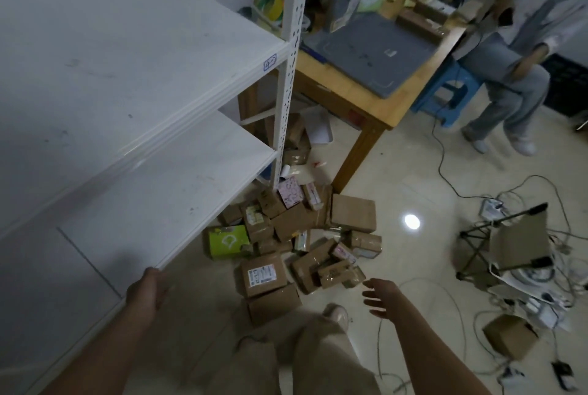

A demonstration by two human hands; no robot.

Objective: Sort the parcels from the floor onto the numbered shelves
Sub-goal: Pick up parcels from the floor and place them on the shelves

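Presently neither of the hands holds a parcel. The parcels [292, 229] lie in a loose heap on the floor [397, 172], at the foot of the white shelf upright [288, 92] and beside a leg of the wooden table [343, 89]. Most are brown cartons, with a green box [227, 240] at the heap's left edge and a labelled carton [262, 273] on the side nearest the person. The right hand [378, 297] is held out over the near side of the heap, fingers spread and touching nothing. It is judged to be reaching for a pick, the labelled carton and the small cartons just beside it being closest. The left hand [144, 289] is at the front corner of the lower shelf [165, 191], probably to steady the body during the bend. Whether its fingers grip the edge cannot be told. The upper shelf [127, 54] carries a small number tag [269, 62] on its front edge, too blurred to read. With the whole heap on the floor, sorting is judged to be at its start. Loose cables [440, 168] cross the floor to the right and pose a possible trip hazard.
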